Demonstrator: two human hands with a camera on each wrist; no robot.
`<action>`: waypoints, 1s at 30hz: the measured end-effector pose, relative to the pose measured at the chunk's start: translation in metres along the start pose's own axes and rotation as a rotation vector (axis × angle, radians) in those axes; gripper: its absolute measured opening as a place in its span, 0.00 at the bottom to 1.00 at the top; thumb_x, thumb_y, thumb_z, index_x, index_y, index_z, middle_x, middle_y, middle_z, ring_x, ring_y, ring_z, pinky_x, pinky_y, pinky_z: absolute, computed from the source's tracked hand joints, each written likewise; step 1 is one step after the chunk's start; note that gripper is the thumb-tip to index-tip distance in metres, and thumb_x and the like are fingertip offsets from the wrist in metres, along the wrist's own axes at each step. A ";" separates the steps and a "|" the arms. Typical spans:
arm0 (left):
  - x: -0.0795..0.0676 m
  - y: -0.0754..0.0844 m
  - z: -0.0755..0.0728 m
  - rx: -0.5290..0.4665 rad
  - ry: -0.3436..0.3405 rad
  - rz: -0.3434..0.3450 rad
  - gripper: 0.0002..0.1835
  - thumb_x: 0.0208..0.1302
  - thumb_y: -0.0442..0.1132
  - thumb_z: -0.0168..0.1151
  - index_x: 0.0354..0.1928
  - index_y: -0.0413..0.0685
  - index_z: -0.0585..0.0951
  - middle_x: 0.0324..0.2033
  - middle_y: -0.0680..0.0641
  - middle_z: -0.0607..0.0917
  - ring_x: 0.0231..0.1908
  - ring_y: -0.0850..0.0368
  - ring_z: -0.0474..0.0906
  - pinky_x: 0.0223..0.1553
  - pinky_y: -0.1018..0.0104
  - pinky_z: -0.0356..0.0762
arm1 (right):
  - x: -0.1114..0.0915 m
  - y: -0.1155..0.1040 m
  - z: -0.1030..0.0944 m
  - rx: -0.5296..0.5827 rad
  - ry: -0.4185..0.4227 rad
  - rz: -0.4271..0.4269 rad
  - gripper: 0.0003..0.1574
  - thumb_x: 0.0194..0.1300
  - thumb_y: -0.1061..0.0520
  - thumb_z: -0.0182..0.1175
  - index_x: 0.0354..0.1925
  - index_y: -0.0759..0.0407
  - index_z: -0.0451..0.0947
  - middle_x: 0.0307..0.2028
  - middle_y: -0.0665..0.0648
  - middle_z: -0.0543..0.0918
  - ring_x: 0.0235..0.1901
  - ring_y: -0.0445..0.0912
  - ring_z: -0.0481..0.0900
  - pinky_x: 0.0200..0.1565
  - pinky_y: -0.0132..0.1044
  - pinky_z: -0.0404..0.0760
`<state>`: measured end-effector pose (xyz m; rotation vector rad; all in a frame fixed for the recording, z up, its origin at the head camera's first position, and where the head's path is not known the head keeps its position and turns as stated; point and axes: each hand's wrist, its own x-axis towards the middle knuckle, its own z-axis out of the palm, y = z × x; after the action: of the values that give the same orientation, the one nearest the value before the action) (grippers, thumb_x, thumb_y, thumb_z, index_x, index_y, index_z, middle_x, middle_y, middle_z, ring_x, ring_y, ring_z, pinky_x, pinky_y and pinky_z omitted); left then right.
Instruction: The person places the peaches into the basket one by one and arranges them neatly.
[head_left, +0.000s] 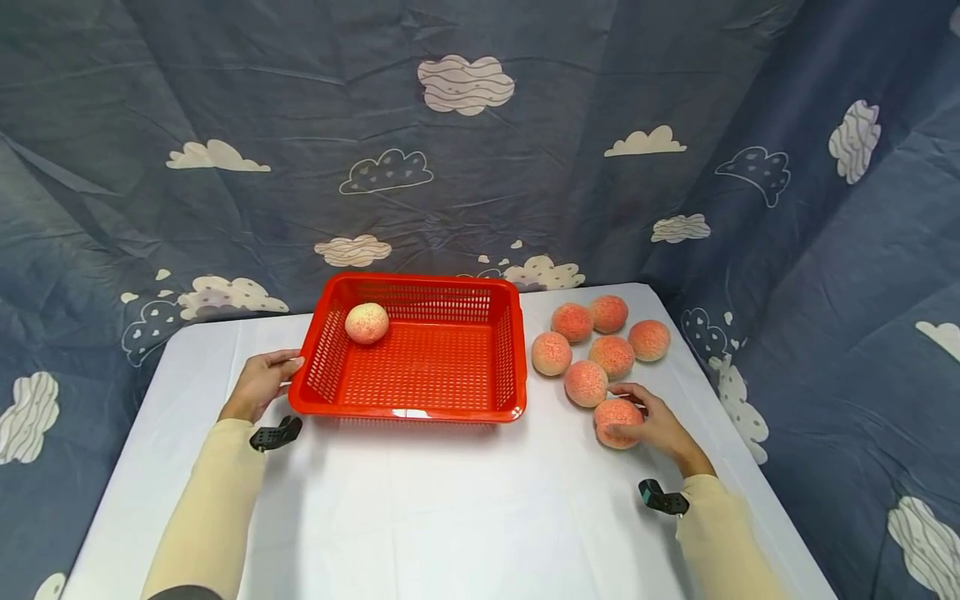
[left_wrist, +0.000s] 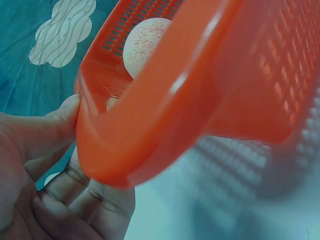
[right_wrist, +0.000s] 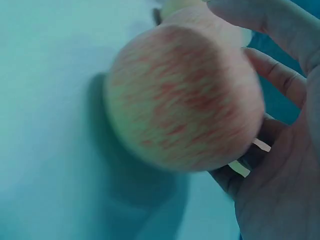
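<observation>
A red plastic basket (head_left: 420,414) with slotted walls stands on the table, one pale pink-and-cream peach (head_left: 367,323) inside at its left end. My left hand (head_left: 264,383) pinches the basket's left rim; in the left wrist view the thumb (left_wrist: 62,117) lies against the rim's edge, with fingers under it. To the right, my right hand (head_left: 660,425) holds the nearest peach (head_left: 615,421), thumb on the near side and fingers around the far side. In the right wrist view this peach (right_wrist: 182,100) hides part of the fingers.
Several more pink-orange peaches (head_left: 611,357) lie grouped right of the basket, behind the held one. White cloth covers the table (head_left: 450,508). A dark blue curtain (head_left: 525,167) with cloud prints hangs behind and along the sides.
</observation>
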<state>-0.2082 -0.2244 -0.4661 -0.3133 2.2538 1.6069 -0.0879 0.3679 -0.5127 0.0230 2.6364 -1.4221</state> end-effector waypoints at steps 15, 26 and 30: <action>-0.001 0.001 0.000 -0.020 0.009 0.001 0.27 0.74 0.41 0.51 0.69 0.35 0.64 0.62 0.34 0.71 0.38 0.67 0.76 0.40 0.73 0.79 | -0.015 0.026 0.015 0.085 0.027 0.053 0.56 0.47 0.63 0.75 0.70 0.60 0.57 0.66 0.69 0.63 0.64 0.64 0.62 0.61 0.64 0.62; -0.001 0.001 0.001 -0.021 0.004 -0.001 0.27 0.74 0.42 0.50 0.69 0.35 0.63 0.63 0.33 0.69 0.43 0.62 0.76 0.44 0.71 0.79 | -0.020 0.016 0.014 0.099 0.106 0.043 0.53 0.47 0.68 0.73 0.67 0.66 0.57 0.64 0.71 0.64 0.64 0.64 0.60 0.63 0.63 0.58; -0.001 0.001 0.001 -0.023 0.005 0.003 0.27 0.74 0.42 0.50 0.69 0.35 0.63 0.63 0.33 0.69 0.43 0.63 0.76 0.44 0.71 0.79 | -0.020 0.010 0.011 0.111 0.111 0.039 0.53 0.48 0.69 0.71 0.68 0.65 0.56 0.65 0.71 0.62 0.65 0.64 0.59 0.64 0.62 0.58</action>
<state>-0.2075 -0.2230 -0.4652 -0.3209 2.2423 1.6358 -0.0655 0.3651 -0.5242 0.1699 2.6234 -1.5966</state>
